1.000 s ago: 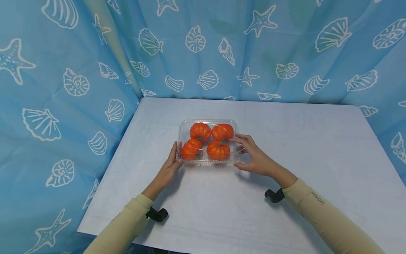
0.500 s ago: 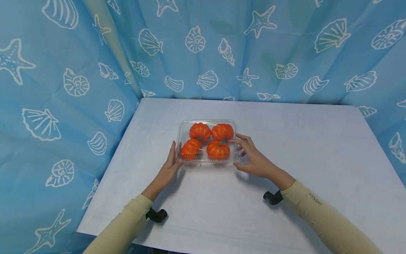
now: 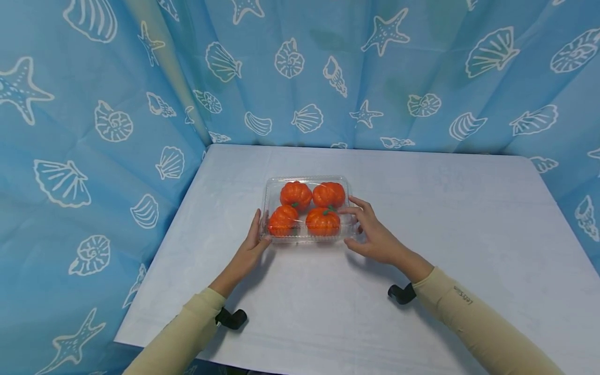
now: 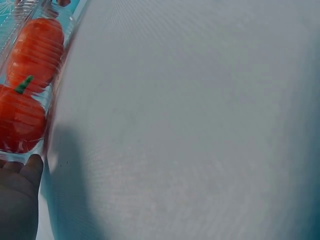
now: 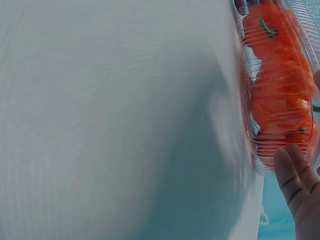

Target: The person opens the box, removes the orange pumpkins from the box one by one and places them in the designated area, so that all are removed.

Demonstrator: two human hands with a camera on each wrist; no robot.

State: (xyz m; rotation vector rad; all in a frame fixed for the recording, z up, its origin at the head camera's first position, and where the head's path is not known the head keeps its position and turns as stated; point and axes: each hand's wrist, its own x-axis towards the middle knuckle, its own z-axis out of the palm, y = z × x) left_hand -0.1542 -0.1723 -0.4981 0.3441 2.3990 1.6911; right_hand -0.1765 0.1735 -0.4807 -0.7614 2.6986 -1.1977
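Note:
A clear plastic clamshell box (image 3: 304, 239) rests on the white-covered table, holding several small orange pumpkins (image 3: 323, 222) with green stems. Its lid lies over them. My left hand (image 3: 247, 253) touches the box's left end, fingers straight along the side and thumb at the front corner. At the other end my right hand (image 3: 372, 237) has its fingers lightly bent against the side and lid, thumb spread apart near the front corner. In the right wrist view two fingertips (image 5: 285, 162) touch the ribbed box wall. In the left wrist view the thumb (image 4: 34, 167) is by the box corner.
The white tabletop (image 3: 469, 234) extends to the right and in front of the box. A blue curtain (image 3: 300, 78) with shell and starfish prints hangs behind and to the left. Each wrist carries a black camera mount (image 3: 231, 318).
The right hand and forearm have shifted very slightly to the left. The left hand, the box and the pumpkins stay in place.

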